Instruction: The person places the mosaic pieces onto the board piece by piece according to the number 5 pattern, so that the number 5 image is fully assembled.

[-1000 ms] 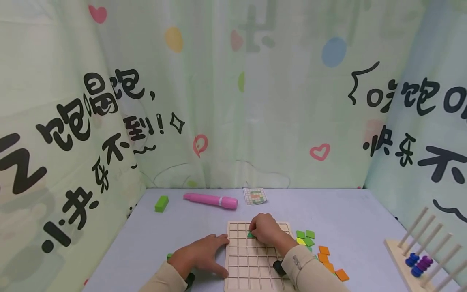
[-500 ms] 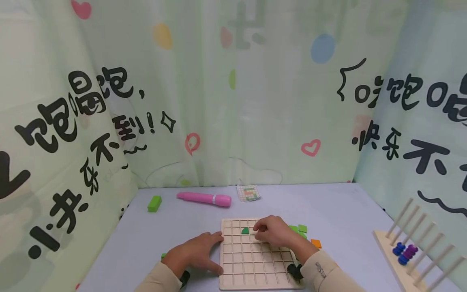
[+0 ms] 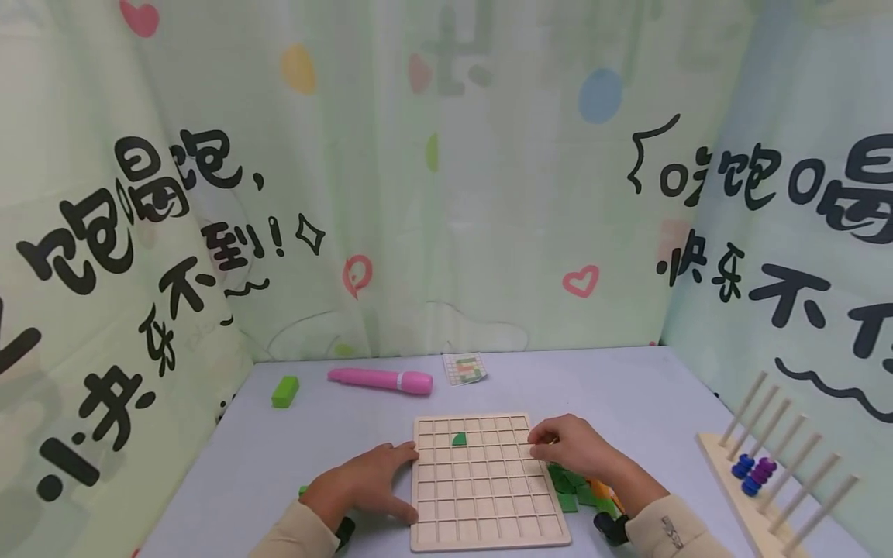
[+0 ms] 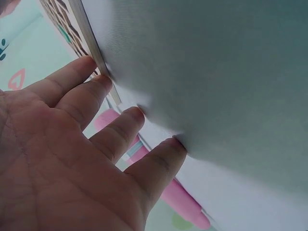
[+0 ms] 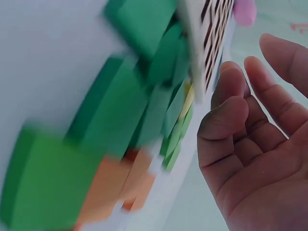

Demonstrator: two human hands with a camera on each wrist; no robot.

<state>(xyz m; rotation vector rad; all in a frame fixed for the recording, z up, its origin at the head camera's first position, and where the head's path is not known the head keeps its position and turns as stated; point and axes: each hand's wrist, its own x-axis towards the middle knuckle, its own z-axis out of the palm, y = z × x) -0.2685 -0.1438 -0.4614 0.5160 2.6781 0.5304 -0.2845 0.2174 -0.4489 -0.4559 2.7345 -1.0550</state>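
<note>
A wooden grid board (image 3: 488, 488) lies in the middle of the table, with one green quarter-round tile (image 3: 459, 439) in a cell of its upper part. My left hand (image 3: 366, 480) spreads its thumb and fingers against the board's left edge; in the left wrist view, fingertips (image 4: 103, 83) touch that edge. Over the board's right edge hovers my right hand (image 3: 575, 448), fingers loosely bent. Nothing shows between thumb and fingers in the right wrist view. Below it, dark green tiles (image 5: 113, 108) lie beside the board, with orange tiles (image 5: 115, 180) nearby.
A pink pen-shaped thing (image 3: 380, 380), a green block (image 3: 284, 392) and a patterned grid card (image 3: 464, 369) lie toward the back. At the right stands a wooden peg rack (image 3: 756, 496) with blue and purple beads. Printed curtains enclose the table.
My right hand has let go of the green quarter-round tile on the board and moved right, to the loose tiles. The left hand stays at the board's edge. The head view has shifted slightly.
</note>
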